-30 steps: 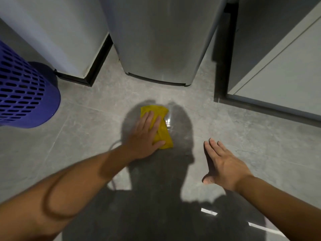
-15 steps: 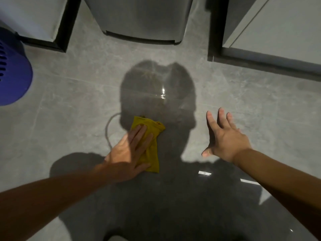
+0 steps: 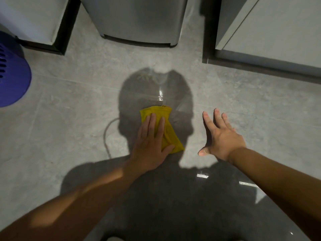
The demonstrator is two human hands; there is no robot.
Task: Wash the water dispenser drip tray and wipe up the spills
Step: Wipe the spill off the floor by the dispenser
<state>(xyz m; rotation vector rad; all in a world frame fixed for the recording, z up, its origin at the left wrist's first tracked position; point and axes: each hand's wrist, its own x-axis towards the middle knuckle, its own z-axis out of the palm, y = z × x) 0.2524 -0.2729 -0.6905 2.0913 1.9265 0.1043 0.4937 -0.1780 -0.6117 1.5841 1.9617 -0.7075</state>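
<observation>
The left hand (image 3: 151,145) lies flat on a crumpled yellow cloth (image 3: 172,138), its fingers (image 3: 152,122) straight and close together, pressing the cloth onto the grey tiled floor (image 3: 69,110). A wet glint of spilled water (image 3: 160,94) shows just beyond the cloth, toward the grey appliance base (image 3: 139,20). The right hand (image 3: 222,138) is beside the cloth, holding nothing, fingers straight and spread; whether it touches the floor is unclear. A purple perforated basket (image 3: 12,80) stands at far left.
</observation>
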